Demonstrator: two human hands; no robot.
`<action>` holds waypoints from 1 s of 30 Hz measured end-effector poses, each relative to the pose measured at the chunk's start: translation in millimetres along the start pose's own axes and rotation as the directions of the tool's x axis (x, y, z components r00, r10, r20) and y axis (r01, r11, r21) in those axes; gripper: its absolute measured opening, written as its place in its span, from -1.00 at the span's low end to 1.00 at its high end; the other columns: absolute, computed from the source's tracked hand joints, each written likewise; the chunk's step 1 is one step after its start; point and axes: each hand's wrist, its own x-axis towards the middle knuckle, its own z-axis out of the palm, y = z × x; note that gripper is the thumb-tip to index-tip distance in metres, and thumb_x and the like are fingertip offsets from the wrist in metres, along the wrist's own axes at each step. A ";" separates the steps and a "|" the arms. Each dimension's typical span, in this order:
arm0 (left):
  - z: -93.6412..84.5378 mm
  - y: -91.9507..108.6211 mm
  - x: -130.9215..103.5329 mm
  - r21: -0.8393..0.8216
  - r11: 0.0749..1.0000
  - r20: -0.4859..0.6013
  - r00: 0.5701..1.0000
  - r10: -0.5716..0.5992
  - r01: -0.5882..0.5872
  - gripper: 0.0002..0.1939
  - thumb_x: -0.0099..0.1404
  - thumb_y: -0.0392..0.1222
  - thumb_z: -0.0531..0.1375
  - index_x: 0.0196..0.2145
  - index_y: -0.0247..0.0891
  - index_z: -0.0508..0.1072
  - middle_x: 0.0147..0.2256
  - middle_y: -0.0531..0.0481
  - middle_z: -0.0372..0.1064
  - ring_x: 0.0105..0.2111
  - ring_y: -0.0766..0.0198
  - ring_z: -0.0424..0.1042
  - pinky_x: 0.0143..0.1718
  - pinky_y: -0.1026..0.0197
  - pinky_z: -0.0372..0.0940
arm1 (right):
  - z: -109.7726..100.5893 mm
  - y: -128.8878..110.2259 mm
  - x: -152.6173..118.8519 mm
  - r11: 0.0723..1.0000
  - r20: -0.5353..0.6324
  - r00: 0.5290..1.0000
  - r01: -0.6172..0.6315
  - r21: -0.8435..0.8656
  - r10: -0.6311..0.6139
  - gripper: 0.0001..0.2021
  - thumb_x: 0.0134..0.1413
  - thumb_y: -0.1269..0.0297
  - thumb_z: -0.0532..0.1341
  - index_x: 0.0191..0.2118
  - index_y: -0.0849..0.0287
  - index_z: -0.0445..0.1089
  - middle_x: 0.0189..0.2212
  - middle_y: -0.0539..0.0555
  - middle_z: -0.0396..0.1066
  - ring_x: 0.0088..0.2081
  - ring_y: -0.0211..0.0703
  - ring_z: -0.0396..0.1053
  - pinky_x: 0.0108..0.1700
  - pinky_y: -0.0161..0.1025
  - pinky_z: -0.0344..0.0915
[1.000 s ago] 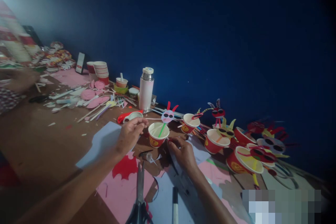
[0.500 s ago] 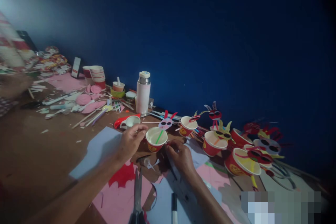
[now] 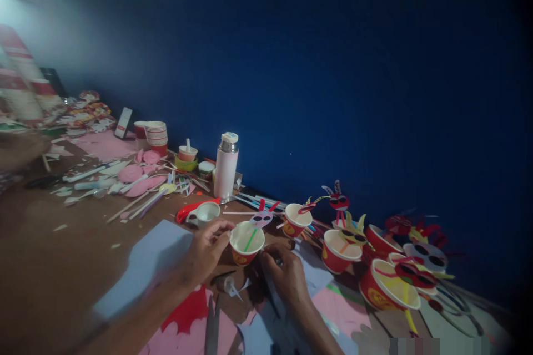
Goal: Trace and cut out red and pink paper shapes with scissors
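Observation:
A red and white paper cup (image 3: 245,255) stands between my hands, with a green strip inside it and a pale paper face (image 3: 261,218) with red ears at its back rim. My left hand (image 3: 210,247) is at the cup's left side, thumb and fingertips close together by the rim. On the right, my right hand (image 3: 286,273) is curled with its fingertips pinched near the cup wall. What either hand pinches is too small to make out. Below the cup lie a small clear roll (image 3: 230,285) and a white paper scrap (image 3: 239,290).
Several decorated cups (image 3: 341,249) stand to the right. Behind are a white mug (image 3: 207,213) and a thermos (image 3: 226,169). Scissors (image 3: 212,326) and a red cutout (image 3: 187,310) lie in front. Sticks and pink paper pieces (image 3: 133,173) are at left, near another person's hand (image 3: 23,150).
The view has tilted up, so the table things sit lower in the picture and the top of the blue wall shows. My hands remain at the cup's two sides.

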 end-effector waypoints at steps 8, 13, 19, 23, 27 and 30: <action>0.9 -3.2 -0.4 -0.027 1.000 0.009 1.000 -0.015 0.016 -0.84 0.16 -0.17 0.11 -0.37 -0.23 0.45 -0.31 -0.03 0.45 -0.29 0.17 0.44 -0.30 0.22 0.30 | 1.7 -1.4 -1.0 0.999 -0.011 0.999 -0.032 -0.007 0.032 -0.84 0.04 0.32 0.14 -0.46 0.15 0.46 -0.49 0.04 0.50 -0.40 -0.07 0.43 -0.35 -0.27 0.25; 1.2 -6.2 -0.3 -0.043 0.999 0.021 1.000 -0.014 0.015 -0.82 0.19 -0.15 0.09 -0.34 -0.24 0.45 -0.27 -0.06 0.43 -0.26 0.16 0.43 -0.29 0.23 0.31 | 2.4 3.9 0.0 0.999 0.019 1.000 -0.001 0.032 0.000 -0.83 0.06 0.32 0.13 -0.33 0.11 0.49 -0.38 0.04 0.54 -0.32 -0.07 0.46 -0.28 -0.26 0.29; 1.4 -4.4 -1.6 -0.033 0.999 0.023 1.000 -0.002 0.003 -0.83 0.18 -0.18 0.09 -0.35 -0.23 0.46 -0.29 -0.03 0.43 -0.28 0.18 0.42 -0.29 0.24 0.30 | 1.2 7.3 0.7 0.999 0.022 0.999 0.035 0.040 -0.036 -0.83 0.05 0.31 0.14 -0.30 0.13 0.49 -0.34 0.07 0.54 -0.29 -0.03 0.45 -0.26 -0.23 0.29; 0.9 -4.1 -2.7 -0.036 0.999 0.025 1.000 -0.001 0.002 -0.83 0.18 -0.18 0.09 -0.35 -0.22 0.46 -0.27 -0.04 0.43 -0.27 0.18 0.41 -0.28 0.24 0.28 | 0.3 3.1 0.9 0.999 0.015 0.999 0.047 0.019 -0.047 -0.84 0.05 0.31 0.14 -0.36 0.15 0.48 -0.43 0.06 0.53 -0.37 -0.04 0.44 -0.32 -0.24 0.28; 0.3 -6.2 -2.7 -0.045 0.999 0.032 0.999 0.000 0.001 -0.84 0.18 -0.18 0.10 -0.34 -0.22 0.47 -0.26 -0.03 0.43 -0.25 0.18 0.41 -0.25 0.24 0.27 | 0.7 -0.9 0.6 0.999 0.001 0.999 0.041 0.005 -0.041 -0.83 0.06 0.34 0.11 -0.36 0.15 0.47 -0.43 0.05 0.53 -0.36 -0.06 0.44 -0.32 -0.26 0.26; 0.5 -6.8 -2.5 -0.048 0.999 0.027 1.000 -0.008 0.009 -0.83 0.17 -0.17 0.10 -0.35 -0.22 0.47 -0.27 -0.03 0.44 -0.28 0.18 0.41 -0.30 0.26 0.28 | 1.1 -1.8 0.4 0.999 0.000 0.999 0.035 0.004 -0.035 -0.83 0.04 0.36 0.12 -0.33 0.15 0.47 -0.42 0.05 0.53 -0.37 -0.08 0.45 -0.33 -0.28 0.27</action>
